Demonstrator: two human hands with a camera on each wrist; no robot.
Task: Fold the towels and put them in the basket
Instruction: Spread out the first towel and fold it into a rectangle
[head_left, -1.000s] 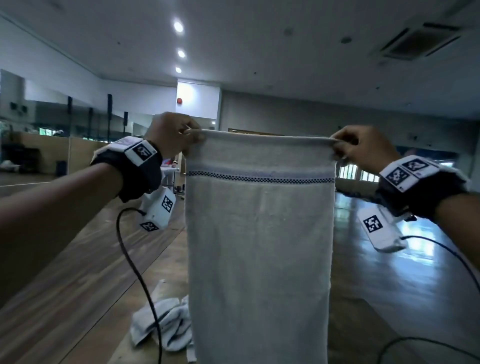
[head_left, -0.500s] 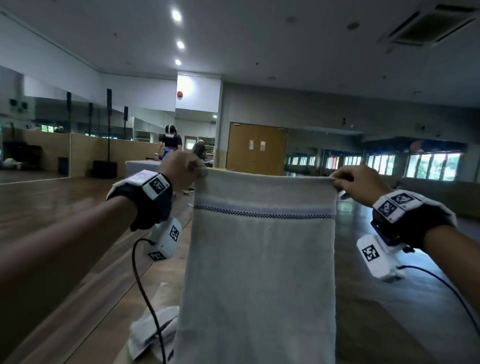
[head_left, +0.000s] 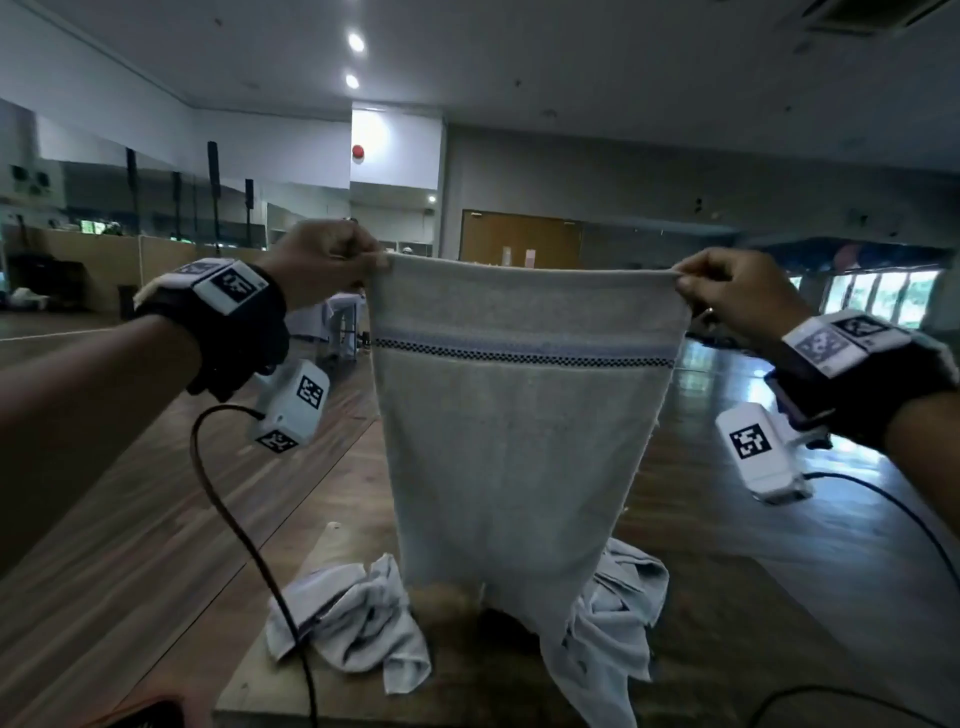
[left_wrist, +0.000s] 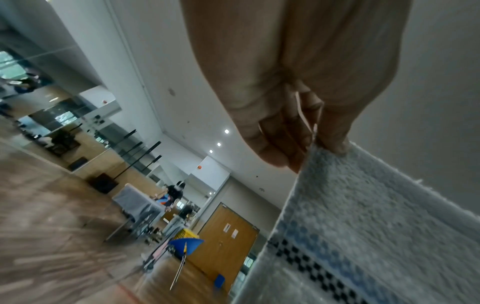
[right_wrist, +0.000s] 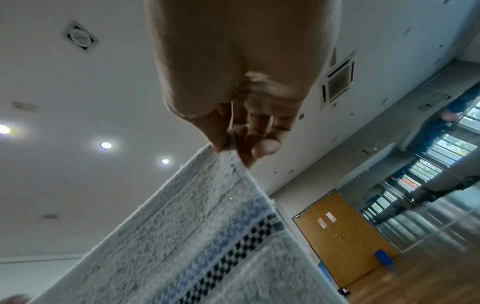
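A pale grey towel (head_left: 514, 441) with a blue and black checked band hangs upright in front of me, stretched by its top edge. My left hand (head_left: 332, 260) pinches the top left corner, my right hand (head_left: 727, 291) the top right corner. The left wrist view shows thumb and fingers of the left hand (left_wrist: 306, 127) clamped on the towel (left_wrist: 363, 216) corner; in the right wrist view the right hand (right_wrist: 233, 131) pinches the towel (right_wrist: 197, 236) the same way. The towel's lower end reaches the wooden table (head_left: 467, 675). No basket is in view.
Crumpled pale towels (head_left: 353, 618) lie on the table behind the hanging one, more of them at the right (head_left: 628, 597). Cables hang from both wrists. Beyond is a large hall with a wooden floor (head_left: 130, 519), mirrors and wooden doors (head_left: 519, 239).
Both hands have lowered the stretched towel, still pinching its top corners. My view has tilted down, so the table and the crumpled towels now show more fully.
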